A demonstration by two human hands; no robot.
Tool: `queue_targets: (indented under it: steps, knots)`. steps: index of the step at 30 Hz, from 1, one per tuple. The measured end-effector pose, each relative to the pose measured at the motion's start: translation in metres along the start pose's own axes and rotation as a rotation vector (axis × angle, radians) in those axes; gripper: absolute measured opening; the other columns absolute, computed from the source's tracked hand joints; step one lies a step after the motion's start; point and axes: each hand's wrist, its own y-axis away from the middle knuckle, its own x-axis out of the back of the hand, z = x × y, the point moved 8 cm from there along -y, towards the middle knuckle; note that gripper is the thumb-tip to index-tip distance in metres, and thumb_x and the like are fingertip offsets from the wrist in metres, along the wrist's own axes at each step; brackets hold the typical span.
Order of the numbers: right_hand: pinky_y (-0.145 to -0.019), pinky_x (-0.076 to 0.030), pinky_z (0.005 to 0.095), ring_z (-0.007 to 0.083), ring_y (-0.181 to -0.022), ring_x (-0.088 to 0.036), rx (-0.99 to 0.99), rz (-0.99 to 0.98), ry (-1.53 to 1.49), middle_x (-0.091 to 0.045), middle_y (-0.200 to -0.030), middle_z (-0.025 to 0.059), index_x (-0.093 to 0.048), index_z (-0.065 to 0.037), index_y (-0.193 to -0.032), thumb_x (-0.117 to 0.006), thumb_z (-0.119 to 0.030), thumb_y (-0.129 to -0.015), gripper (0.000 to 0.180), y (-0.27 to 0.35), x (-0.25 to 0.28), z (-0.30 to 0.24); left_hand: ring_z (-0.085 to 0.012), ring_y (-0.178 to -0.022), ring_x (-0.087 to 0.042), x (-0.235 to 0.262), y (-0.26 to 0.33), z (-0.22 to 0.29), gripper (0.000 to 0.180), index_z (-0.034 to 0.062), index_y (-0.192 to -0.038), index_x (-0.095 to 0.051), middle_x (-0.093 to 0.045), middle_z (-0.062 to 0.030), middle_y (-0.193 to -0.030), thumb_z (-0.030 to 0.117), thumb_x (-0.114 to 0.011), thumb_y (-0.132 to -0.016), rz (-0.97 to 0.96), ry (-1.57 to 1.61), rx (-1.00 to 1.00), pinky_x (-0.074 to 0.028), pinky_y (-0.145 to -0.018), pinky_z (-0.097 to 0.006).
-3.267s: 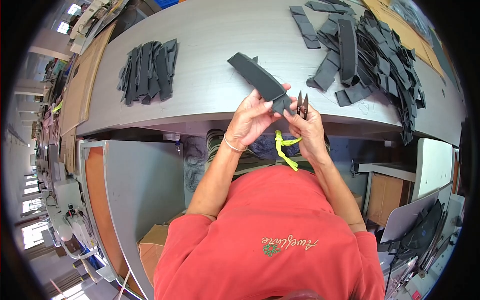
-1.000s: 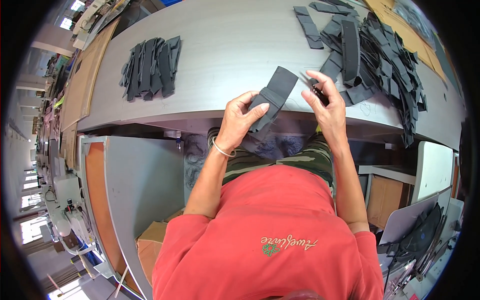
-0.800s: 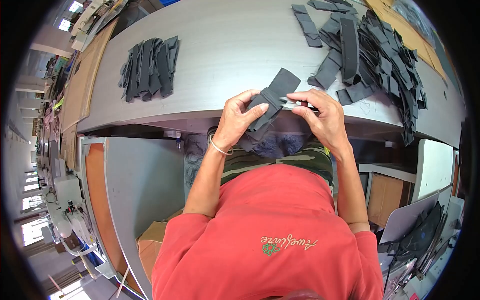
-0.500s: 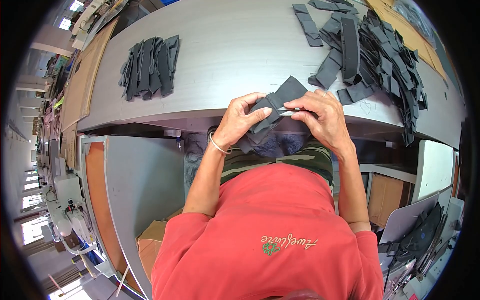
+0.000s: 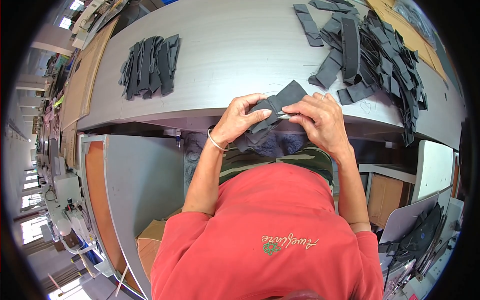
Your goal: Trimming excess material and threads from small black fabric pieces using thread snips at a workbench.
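At the table's near edge, my left hand is closed on a dark grey fabric strip, its thumb pressing on top. One end of the strip points up and away over the table, while folded parts hang below the fingers above my lap. My right hand pinches a small silvery, pointed metal tool between thumb and fingers. The tool's tip lies against the strip beside my left thumb. Most of the tool is hidden in the hand, so its exact kind cannot be made out.
A neat bundle of grey strips lies on the table at the left. A larger, tangled heap of strips spreads over the right side and hangs off the front edge. A grey cabinet stands below left, near a cardboard box.
The strip's upper end has tipped slightly lower and to the right. The metal tool has shifted a little against the fabric; both hands keep their hold.
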Motion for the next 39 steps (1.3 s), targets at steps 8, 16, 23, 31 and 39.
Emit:
queue_targets:
  steps: [8,16,23,31,39]
  knots:
    - [-0.063,-0.035,0.0322,0.0205,-0.061,-0.048,0.002,0.012,0.011,-0.055,-0.065,0.0023,-0.070,-0.012,-0.088,-0.072,-0.011,-0.072,0.017,0.000,0.002,0.000,-0.0044,-0.077,-0.055,0.002,0.002,-0.002,0.021,-0.0003,-0.101,-0.062,-0.061,0.0014,-0.086,0.013,-0.069,-0.086,0.040,0.074,0.034,-0.047,-0.067,-0.021]
    - [-0.059,-0.037,0.0329,0.0204,-0.064,-0.053,-0.069,0.134,0.026,-0.057,-0.067,0.0013,-0.068,-0.013,-0.086,-0.071,-0.017,-0.075,0.012,-0.007,0.002,-0.002,-0.0046,-0.078,-0.053,-0.003,0.002,0.008,0.016,0.0004,-0.095,-0.062,-0.059,0.0030,-0.086,0.008,-0.070,-0.083,0.034,-0.315,-0.001,-0.045,-0.069,-0.020]
    - [-0.060,-0.038,0.0335,0.0205,-0.065,-0.054,-0.053,0.121,0.069,-0.058,-0.068,0.0015,-0.068,-0.013,-0.085,-0.070,-0.019,-0.076,0.012,-0.008,0.001,-0.005,-0.0127,-0.066,-0.051,-0.012,0.007,0.036,0.020,-0.0017,-0.091,-0.062,-0.057,-0.0060,-0.077,0.010,-0.071,-0.077,0.128,-0.709,-0.207,-0.042,-0.062,-0.027]
    - [-0.060,-0.037,0.0353,0.0219,-0.066,-0.054,-0.048,0.123,0.149,-0.058,-0.068,0.0014,-0.066,-0.013,-0.080,-0.070,-0.021,-0.075,0.010,-0.007,0.000,-0.008,-0.0252,-0.069,-0.057,-0.016,0.010,0.043,0.019,-0.0012,-0.089,-0.062,-0.060,-0.0107,-0.080,0.008,-0.070,-0.074,0.187,-0.922,-0.278,-0.045,-0.064,-0.032]
    - [-0.070,-0.045,0.0204,0.0086,-0.076,-0.059,-0.342,0.237,-0.723,-0.067,-0.085,0.0057,-0.069,-0.004,-0.100,-0.068,-0.003,-0.081,0.019,-0.001,0.011,0.007,-0.0324,-0.104,-0.045,-0.030,0.050,0.107,0.023,0.0102,-0.082,-0.067,-0.053,-0.0097,-0.108,0.007,-0.075,-0.060,0.589,-1.101,-0.944,-0.031,-0.098,-0.043]
